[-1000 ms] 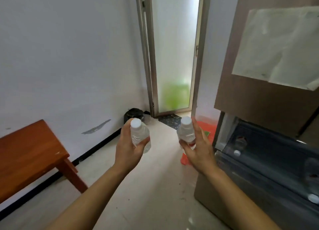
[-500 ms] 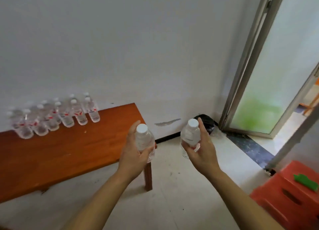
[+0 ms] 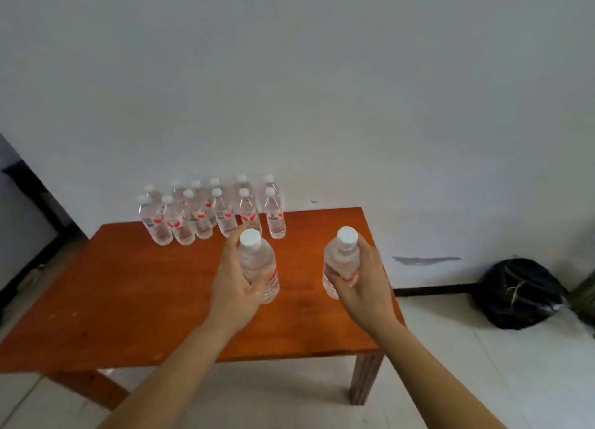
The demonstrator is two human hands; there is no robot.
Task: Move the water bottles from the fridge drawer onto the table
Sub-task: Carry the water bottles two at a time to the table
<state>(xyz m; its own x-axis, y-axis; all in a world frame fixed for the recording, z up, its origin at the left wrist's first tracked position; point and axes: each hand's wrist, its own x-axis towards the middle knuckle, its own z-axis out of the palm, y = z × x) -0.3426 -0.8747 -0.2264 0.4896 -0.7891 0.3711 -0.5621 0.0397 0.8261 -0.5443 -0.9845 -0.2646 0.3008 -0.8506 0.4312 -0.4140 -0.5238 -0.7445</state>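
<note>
My left hand (image 3: 236, 288) grips a clear water bottle (image 3: 257, 261) with a white cap, held upright above the middle of the orange-brown wooden table (image 3: 128, 300). My right hand (image 3: 365, 283) grips a second such bottle (image 3: 341, 261) upright over the table's right part. Whether either bottle touches the tabletop is unclear. Several more water bottles (image 3: 209, 216) with red-marked labels stand in rows at the table's far edge against the wall. The fridge drawer is out of view.
A white wall stands behind the table. A black rubbish bag (image 3: 518, 293) lies on the pale tiled floor at the right by the wall. A dark-framed opening (image 3: 29, 203) is at the far left.
My view has swung left from the fridge and door to face the table. Both hands, still holding their bottles, now hang over the tabletop, nearer the standing rows.
</note>
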